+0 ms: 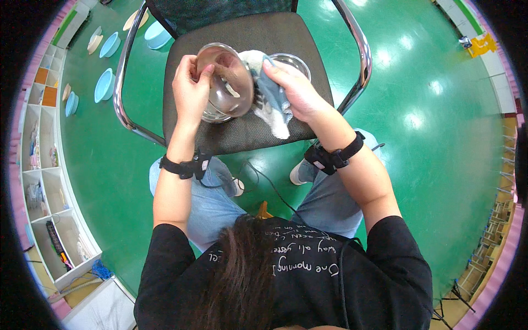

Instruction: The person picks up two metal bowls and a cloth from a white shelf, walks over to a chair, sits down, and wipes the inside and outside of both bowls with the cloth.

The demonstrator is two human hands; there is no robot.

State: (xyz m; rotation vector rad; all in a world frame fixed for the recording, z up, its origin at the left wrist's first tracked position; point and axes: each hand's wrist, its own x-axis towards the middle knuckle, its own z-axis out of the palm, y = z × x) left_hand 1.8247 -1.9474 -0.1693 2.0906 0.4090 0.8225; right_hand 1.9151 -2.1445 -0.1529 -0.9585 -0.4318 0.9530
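Observation:
My left hand (188,91) grips a shiny metal bowl (237,99) by its rim, thumb on the inside, and holds it tilted over the seat of a dark chair (236,140). In my right hand (301,94) is a white and blue-grey cloth (271,102), bunched against the bowl's right side, with a loose end hanging down. Part of another metal bowl (215,116) shows on the seat below the held one. A further metal bowl (300,61) sits behind my right hand, mostly covered by it and the cloth.
Chrome armrests (360,71) curve up on both sides of the seat. Several light-blue basins (104,85) stand on the green floor at the left. White shelves (49,192) line the left wall. A dark cable (269,187) runs between my legs.

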